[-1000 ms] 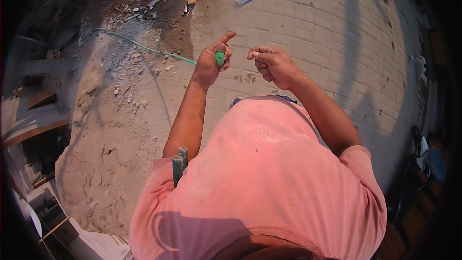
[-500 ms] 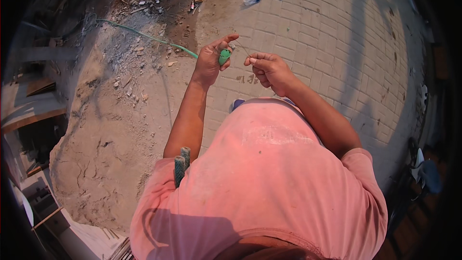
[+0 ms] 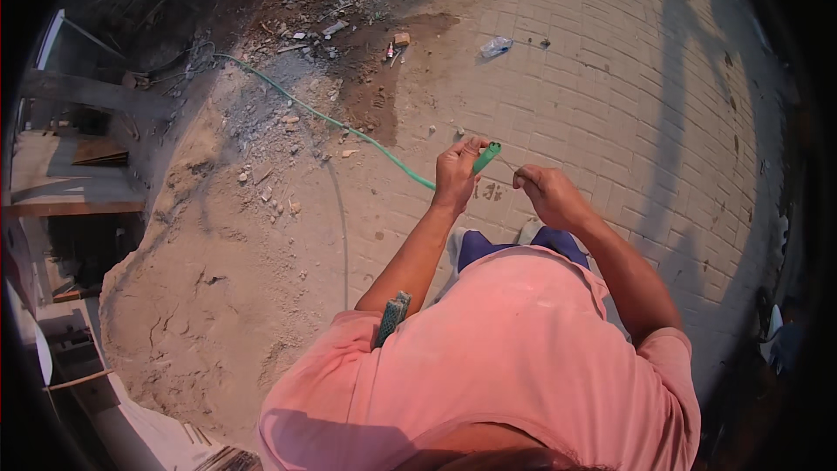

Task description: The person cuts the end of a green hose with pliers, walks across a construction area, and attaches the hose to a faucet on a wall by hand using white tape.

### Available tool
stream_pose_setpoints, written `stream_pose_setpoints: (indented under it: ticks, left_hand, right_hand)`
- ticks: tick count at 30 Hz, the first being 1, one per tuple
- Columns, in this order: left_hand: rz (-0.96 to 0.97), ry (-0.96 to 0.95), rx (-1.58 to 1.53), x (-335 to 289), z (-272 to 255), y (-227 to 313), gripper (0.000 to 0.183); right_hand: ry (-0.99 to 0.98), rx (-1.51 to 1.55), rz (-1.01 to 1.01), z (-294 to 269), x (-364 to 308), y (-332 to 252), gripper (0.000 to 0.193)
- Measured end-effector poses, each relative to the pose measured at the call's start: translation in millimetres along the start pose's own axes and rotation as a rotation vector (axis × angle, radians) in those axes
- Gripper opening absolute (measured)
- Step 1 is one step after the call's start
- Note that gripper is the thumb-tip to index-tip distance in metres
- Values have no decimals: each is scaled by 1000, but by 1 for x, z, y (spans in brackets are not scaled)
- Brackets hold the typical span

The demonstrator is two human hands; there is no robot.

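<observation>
A green hose point(image 3: 487, 156) has its cut end pointing up and to the right, with my left hand point(image 3: 457, 176) closed around it just below the tip. From behind that hand the hose runs off over the ground to the far left. To the right of the hose end, my right hand point(image 3: 556, 198) pinches a thin wire or strand. This strand point(image 3: 506, 162) stretches toward the hose mouth; whether it is fixed there is too fine to tell. Both hands are in front of my body, a short gap apart.
Paving bricks point(image 3: 593, 105) cover the ground ahead and to the right. A sand heap point(image 3: 200, 323) lies at left, with rubble point(image 3: 270, 135) beyond it. Farther off are a clear plastic bottle point(image 3: 496, 46) and a brick piece point(image 3: 401, 38). A wooden structure point(image 3: 78, 208) stands at far left.
My left hand has gone from spread fingers to a closed hold, and the hose end has turned upward. Both hands now appear lower and farther right in the picture as the view has shifted.
</observation>
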State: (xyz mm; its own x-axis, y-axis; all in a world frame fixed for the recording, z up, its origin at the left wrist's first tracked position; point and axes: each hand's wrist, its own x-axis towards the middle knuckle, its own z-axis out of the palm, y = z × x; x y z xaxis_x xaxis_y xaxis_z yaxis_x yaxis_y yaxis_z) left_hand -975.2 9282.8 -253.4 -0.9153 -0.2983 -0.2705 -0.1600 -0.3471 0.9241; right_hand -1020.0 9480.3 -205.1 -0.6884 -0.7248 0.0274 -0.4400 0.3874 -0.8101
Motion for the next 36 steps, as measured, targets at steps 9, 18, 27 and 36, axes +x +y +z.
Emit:
stream_pose_setpoints:
  ticks: [9,18,27,36]
  left_hand:
    - [37,-259,97,4,167,-36,40]
    - [349,-704,1134,82,331,-18,35]
    - [176,-858,1085,139,414,-94,35]
    - [96,-658,982,301,572,-160,36]
  right_hand:
    - [551,763,153,-43,-50,26,29]
    - [1217,1069,117,-268,-217,163,24]
    - [2173,784,-197,-514,-514,260,37]
    - [1992,829,-66,-614,-447,307,29]
